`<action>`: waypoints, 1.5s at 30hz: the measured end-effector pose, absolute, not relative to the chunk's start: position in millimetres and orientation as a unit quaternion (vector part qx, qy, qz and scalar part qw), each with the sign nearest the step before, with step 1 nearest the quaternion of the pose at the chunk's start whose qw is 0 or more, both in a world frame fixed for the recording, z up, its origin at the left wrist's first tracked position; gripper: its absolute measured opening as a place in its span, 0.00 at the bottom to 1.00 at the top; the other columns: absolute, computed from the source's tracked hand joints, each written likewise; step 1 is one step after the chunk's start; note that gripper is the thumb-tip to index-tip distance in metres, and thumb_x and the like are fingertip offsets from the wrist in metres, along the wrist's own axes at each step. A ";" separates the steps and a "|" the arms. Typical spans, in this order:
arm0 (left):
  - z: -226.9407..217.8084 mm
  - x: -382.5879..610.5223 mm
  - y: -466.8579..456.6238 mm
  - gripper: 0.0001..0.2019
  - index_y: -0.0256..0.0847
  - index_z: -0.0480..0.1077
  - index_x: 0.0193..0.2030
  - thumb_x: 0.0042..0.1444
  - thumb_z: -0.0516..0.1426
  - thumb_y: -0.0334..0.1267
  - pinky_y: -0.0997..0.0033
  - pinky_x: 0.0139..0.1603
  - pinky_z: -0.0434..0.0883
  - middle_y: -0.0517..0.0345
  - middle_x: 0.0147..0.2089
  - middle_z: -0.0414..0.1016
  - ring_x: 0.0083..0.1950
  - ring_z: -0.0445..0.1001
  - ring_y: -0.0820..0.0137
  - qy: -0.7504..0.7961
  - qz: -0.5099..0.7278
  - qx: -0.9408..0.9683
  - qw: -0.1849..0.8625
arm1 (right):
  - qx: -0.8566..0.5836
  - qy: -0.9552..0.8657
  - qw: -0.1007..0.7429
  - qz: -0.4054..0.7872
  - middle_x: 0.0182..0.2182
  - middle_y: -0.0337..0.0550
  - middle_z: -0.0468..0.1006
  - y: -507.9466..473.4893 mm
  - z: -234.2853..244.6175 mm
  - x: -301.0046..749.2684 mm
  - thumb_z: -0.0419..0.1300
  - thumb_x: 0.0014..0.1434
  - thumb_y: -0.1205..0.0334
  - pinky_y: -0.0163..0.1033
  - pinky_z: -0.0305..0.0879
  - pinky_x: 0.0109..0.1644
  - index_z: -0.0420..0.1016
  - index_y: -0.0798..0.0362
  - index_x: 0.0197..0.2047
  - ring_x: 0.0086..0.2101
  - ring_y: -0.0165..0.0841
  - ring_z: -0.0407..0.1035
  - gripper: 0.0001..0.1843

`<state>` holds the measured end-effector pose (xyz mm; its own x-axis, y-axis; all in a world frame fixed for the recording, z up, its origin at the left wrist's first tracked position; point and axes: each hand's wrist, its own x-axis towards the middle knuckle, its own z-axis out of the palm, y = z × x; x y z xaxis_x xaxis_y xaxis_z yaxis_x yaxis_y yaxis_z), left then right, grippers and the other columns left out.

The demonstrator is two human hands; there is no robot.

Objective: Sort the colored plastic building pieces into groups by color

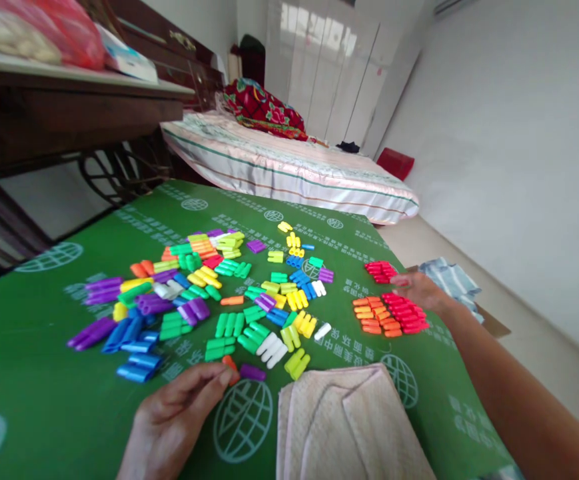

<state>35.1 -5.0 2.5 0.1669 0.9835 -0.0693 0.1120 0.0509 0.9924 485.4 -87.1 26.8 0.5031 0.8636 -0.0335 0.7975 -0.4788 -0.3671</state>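
My left hand [184,407] is at the near side of the green table, its thumb and forefinger pinching a small orange plastic cap [231,369]. Beside that cap lies a purple cap [252,372]. My right hand [416,288] reaches to the table's right side, fingertips closed at the end of a small row of red caps [380,272]. Just below it lie a larger group of red caps [405,313] and a block of orange caps [376,316]. Many mixed caps spread over the middle and left, including blue [139,367], green [229,325] and white ones [272,350].
A folded beige cloth [344,427] lies at the table's [34,333] near edge. Behind stands a bed [289,167] with a red floral quilt. A dark wooden sewing-machine table [69,100] is at the left. Striped cloth [450,283] lies beyond the right edge.
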 end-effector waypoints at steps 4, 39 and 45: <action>1.1 31.1 -5.7 0.14 0.40 0.77 0.23 0.35 0.66 0.50 0.73 0.29 0.72 0.54 0.27 0.79 0.29 0.74 0.67 0.493 0.402 0.528 0.562 | -0.832 -0.513 0.176 0.114 0.43 0.51 0.80 -90.6 23.7 449.6 0.58 0.54 0.63 0.47 0.67 0.53 0.79 0.55 0.45 0.44 0.43 0.74 0.16; -2.9 8.8 10.9 0.12 0.36 0.72 0.29 0.34 0.66 0.35 0.74 0.31 0.74 0.54 0.31 0.79 0.36 0.78 0.65 0.450 0.573 0.221 0.649 | -0.730 -0.670 0.101 0.090 0.23 0.38 0.78 -49.2 27.7 166.1 0.56 0.59 0.57 0.33 0.52 0.26 0.77 0.47 0.30 0.26 0.32 0.71 0.11; -9.6 7.1 12.8 0.13 0.36 0.74 0.29 0.33 0.67 0.37 0.73 0.31 0.75 0.53 0.31 0.79 0.37 0.78 0.63 0.446 0.565 0.234 0.653 | -0.781 -0.618 0.053 0.070 0.21 0.35 0.75 -72.7 31.9 285.5 0.54 0.61 0.59 0.32 0.51 0.26 0.77 0.47 0.34 0.23 0.29 0.67 0.10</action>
